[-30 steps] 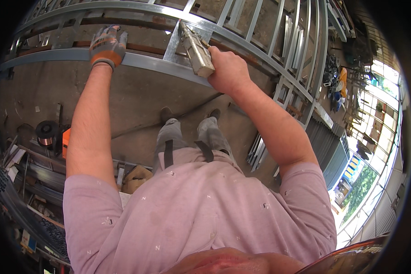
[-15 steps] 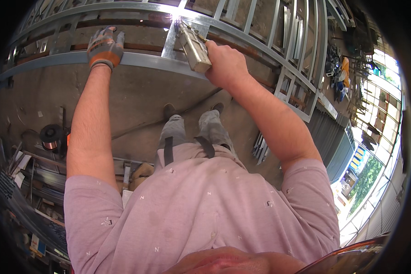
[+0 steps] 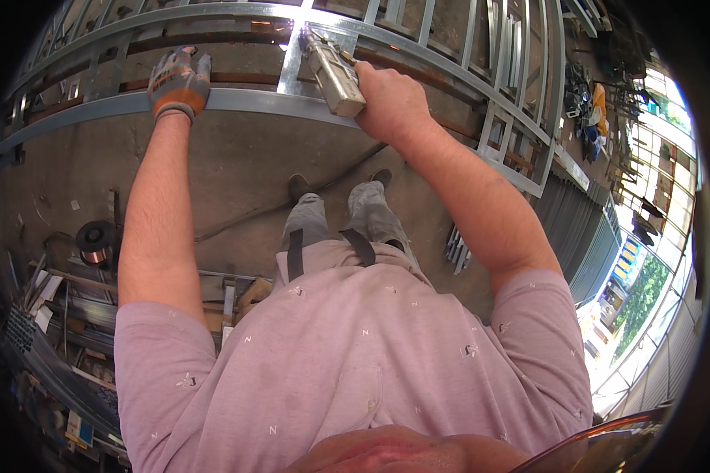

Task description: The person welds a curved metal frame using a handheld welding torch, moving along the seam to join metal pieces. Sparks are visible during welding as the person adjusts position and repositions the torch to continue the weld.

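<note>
My bare right hand (image 3: 392,98) is wrapped round a boxy, silvery welding gun (image 3: 335,79). The gun's tip meets the metal frame in a bright white glare, where a short crosspiece (image 3: 293,67) joins a long rail (image 3: 248,9); the glare hides the joint itself. To the left, my left hand (image 3: 179,83), in a grey work glove with an orange cuff, rests over the frame's near rail (image 3: 248,101). Its thumb is spread from the fingers, and no loose object shows in it.
A dark cable (image 3: 244,223) crosses the floor by my feet. At left stand a wire spool (image 3: 96,238) and stacked metal stock (image 3: 79,315). Dark corrugated sheets (image 3: 564,236) and short metal bars (image 3: 457,251) lie at right. The large slatted frame (image 3: 521,118) extends to the right.
The view has shifted slightly. Both hands keep their places on the frame and the welding gun, and the glare still burns at the gun's tip.
</note>
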Demonstrator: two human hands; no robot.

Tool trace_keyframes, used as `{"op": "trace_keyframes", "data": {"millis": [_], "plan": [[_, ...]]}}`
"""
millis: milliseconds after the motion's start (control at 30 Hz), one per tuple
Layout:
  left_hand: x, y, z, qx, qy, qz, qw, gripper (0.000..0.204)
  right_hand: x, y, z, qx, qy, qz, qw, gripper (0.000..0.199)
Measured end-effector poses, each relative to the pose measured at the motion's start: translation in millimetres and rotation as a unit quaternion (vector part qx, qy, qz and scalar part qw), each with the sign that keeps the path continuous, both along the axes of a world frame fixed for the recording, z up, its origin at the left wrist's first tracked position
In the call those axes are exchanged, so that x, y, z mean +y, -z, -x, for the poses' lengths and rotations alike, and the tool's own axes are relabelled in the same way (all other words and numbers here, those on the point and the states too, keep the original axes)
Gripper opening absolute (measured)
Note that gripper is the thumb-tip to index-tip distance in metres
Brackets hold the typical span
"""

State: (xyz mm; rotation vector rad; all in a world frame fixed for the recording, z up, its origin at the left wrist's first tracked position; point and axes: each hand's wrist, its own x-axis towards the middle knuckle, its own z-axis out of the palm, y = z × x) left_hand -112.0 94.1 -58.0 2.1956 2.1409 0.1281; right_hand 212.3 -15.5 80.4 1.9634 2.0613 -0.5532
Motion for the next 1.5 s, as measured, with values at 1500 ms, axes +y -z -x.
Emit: {"op": "trace_keyframes", "data": {"millis": [1500], "plan": [[1,1,0,-0.020,-0.007,0.015,1.000,0.054,-2,3,-12,0.014,0.017,-0.020,1.000,0.028]]}}
